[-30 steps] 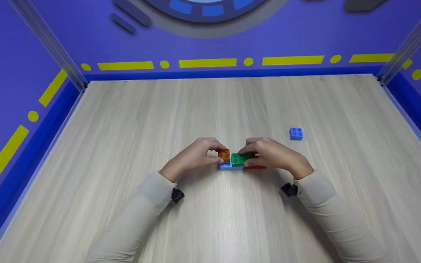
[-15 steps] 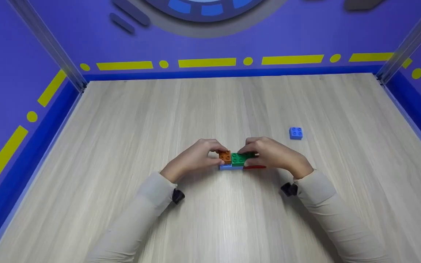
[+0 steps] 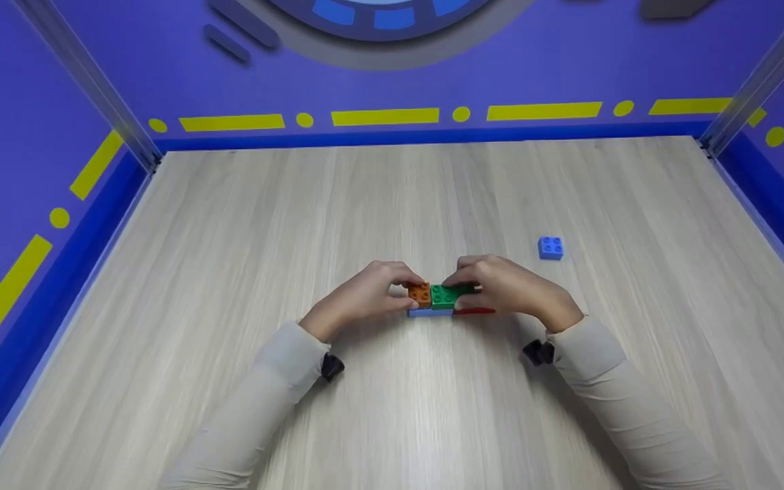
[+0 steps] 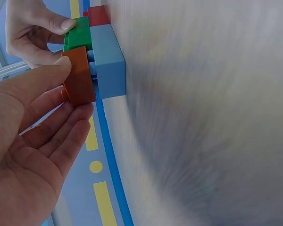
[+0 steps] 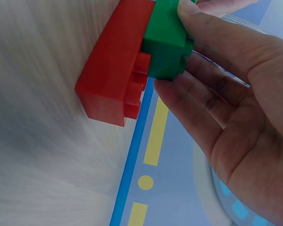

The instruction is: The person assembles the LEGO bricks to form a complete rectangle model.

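Observation:
My left hand point(image 3: 363, 292) pinches an orange toy building brick point(image 3: 419, 295) between thumb and fingers. In the left wrist view the orange brick point(image 4: 79, 77) leans slightly over the end of a light blue brick point(image 4: 108, 61), whose studs show in the gap between them. A green brick point(image 5: 165, 42) sits across the light blue brick and a red brick point(image 5: 111, 66), which stand end to end on the table. My right hand point(image 3: 511, 286) grips the green brick by its sides and covers part of it in the head view. The red brick's outer studs are bare.
A separate blue brick with a square top point(image 3: 550, 248) rests on the wooden table point(image 3: 283, 218), beyond my right hand to the right. Blue-purple panels point(image 3: 392, 95) with yellow markings wall the table at the back and both sides.
My left hand has brought the orange brick slightly nearer to me and down, against the green brick's end, covering the light blue studs in the head view. The right hand stays in place.

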{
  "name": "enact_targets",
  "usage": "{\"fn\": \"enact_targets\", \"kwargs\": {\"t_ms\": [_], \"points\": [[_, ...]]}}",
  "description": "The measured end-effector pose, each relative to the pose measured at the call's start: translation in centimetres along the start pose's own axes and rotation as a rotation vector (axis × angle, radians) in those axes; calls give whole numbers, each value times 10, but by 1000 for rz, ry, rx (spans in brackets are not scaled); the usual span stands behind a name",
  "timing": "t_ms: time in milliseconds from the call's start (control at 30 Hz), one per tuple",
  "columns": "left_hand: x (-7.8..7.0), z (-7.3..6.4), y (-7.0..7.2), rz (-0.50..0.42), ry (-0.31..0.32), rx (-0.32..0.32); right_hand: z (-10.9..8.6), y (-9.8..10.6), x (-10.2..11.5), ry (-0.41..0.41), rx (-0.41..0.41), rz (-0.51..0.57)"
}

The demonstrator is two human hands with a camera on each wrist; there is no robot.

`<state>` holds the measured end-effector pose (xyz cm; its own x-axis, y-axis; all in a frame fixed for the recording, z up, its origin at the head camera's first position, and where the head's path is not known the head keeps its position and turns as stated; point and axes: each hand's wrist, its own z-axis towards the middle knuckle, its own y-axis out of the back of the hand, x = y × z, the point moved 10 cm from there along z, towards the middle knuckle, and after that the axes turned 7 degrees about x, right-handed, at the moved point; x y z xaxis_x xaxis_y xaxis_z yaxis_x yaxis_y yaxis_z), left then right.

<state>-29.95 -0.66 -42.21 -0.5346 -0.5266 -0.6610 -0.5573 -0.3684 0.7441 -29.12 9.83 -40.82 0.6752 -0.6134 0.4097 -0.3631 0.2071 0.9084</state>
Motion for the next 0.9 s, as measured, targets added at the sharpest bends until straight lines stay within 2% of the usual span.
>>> {"fn": "enact_targets", "kwargs": {"t_ms": [733, 900], "points": [[5, 2, -2, -41, 37, -6, 0, -1, -1, -7, 7, -5], [3, 2, -1, -24, 40, -5, 0, 0, -1, -14, 7, -2]]}}
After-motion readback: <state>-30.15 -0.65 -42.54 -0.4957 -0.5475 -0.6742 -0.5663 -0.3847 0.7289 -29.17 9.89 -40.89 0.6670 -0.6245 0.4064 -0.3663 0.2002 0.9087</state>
